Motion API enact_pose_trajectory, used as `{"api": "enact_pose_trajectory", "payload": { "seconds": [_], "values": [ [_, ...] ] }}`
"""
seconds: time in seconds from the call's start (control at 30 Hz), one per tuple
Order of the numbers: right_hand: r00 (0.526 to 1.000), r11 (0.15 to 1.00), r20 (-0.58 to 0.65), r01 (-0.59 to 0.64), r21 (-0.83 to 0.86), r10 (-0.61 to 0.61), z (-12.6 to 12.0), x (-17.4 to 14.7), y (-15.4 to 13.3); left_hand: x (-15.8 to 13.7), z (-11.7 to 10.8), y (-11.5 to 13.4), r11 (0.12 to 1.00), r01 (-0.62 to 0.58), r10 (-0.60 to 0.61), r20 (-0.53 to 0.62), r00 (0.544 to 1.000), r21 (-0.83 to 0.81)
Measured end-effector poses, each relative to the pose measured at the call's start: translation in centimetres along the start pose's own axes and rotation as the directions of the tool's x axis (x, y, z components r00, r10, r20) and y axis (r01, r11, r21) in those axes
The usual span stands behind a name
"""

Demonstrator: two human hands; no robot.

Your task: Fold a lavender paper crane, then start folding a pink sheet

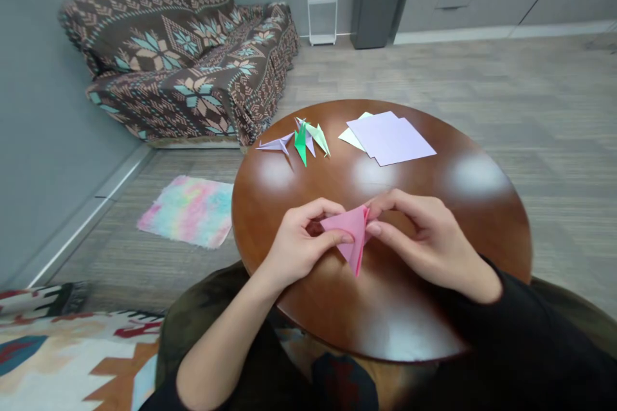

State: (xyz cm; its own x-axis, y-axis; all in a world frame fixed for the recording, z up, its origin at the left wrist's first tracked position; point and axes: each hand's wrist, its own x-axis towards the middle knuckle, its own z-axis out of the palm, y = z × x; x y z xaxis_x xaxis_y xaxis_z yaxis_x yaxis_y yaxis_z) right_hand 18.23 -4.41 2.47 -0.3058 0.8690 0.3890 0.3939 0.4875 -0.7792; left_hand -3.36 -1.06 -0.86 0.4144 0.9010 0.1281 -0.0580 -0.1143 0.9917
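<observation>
A partly folded sheet of pink origami paper (348, 228) is held above the near middle of the round table. My left hand (303, 237) pinches its left side, with the thumb on the front face and the fingers behind. On the other side, my right hand (424, 231) grips the right edge near the top corner between thumb and fingers. Layered folds show along that edge, and one point hangs downward. Part of the paper is hidden behind the fingers.
Folded paper cranes, one green (301, 144) and one lilac (280, 144) among them, lie at the table's far left. A stack of lilac paper sheets (393, 138) rests at the far right. The brown table (482, 225) has a rounded edge. Beyond stands a covered sofa (193, 64).
</observation>
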Motion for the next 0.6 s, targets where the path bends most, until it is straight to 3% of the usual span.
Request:
{"api": "enact_pose_trajectory", "payload": {
  "seconds": [0.3, 0.6],
  "values": [
    [0.997, 0.998, 0.033, -0.065, 0.008, 0.065, 0.30, 0.04, -0.66, -0.12, 0.03, 0.05, 0.994, -0.014, 0.014, -0.002, 1.000, 0.105],
    [0.998, 0.997, 0.058, -0.030, -0.065, 0.034, -0.15, 0.04, -0.72, -0.03, -0.10, 0.45, 0.984, -0.086, 0.086, 0.006, 0.996, 0.155]
  ]
}}
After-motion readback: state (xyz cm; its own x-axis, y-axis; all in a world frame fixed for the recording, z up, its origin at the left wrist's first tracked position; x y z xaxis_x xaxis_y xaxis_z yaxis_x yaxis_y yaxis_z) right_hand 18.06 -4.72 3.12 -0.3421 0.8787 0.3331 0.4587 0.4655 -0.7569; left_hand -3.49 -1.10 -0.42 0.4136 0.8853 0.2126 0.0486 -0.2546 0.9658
